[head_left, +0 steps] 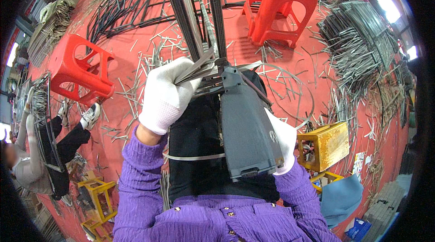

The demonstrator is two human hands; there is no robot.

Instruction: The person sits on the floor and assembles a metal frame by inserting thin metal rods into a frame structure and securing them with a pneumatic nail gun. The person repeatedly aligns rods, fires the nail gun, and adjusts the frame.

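My left hand [165,95], in a white glove, closes around a bunch of flat grey strips [195,71] at the lower end of a dark frame [219,20]. The frame's long bars run away from me over my lap. My gloved right hand [284,140] grips a dark grey power tool [247,129] from its right side; the tool's body hides most of those fingers. The tool's narrow far end lies against the frame's lower corner, close to the strips. One pale strip [195,157] loops across my black trousers.
Red plastic stools stand at far left [81,70] and far right [281,9]. Cut strips litter the red floor, with a large strip pile [358,43] at right. Dark metal frames [127,6] lie ahead. Yellow stools [324,147] flank me. Another person [34,160] sits at left.
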